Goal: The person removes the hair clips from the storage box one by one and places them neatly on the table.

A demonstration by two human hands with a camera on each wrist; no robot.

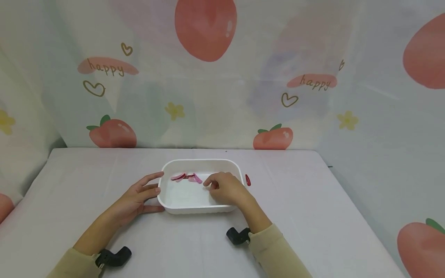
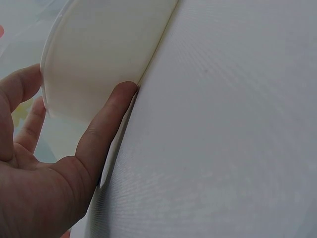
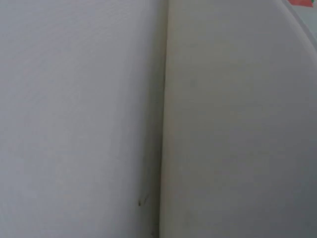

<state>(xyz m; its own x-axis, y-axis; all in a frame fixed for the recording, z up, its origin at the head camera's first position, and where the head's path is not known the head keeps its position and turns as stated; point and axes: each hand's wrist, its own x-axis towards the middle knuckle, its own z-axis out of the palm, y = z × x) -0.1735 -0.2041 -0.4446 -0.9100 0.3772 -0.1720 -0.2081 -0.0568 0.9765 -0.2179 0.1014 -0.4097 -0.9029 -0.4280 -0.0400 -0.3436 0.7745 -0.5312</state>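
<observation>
A white rectangular tray (image 1: 198, 210) with rounded corners sits on the table. My left hand (image 1: 140, 195) is at its left end, fingers spread and fairly straight, tips touching the rim and outer wall. In the left wrist view the thumb (image 2: 106, 124) lies along the tray's lower wall (image 2: 109, 44). My right hand (image 1: 226, 189) reaches over the near right part of the tray, its fingers bent downward inside; I cannot tell whether they pinch anything. Left of those fingers, several small flat pink and red pieces (image 1: 179, 177) lie in a row toward the back of the tray.
A small red teardrop-shaped piece (image 1: 248, 180) lies on the white-covered table (image 1: 299, 216), just right of the tray. Behind stands a patterned cloth backdrop (image 1: 215, 100). Black wrist devices (image 1: 114, 257) are worn at both sleeves. The right wrist view shows only the tray's outer wall (image 3: 237, 119) and tabletop.
</observation>
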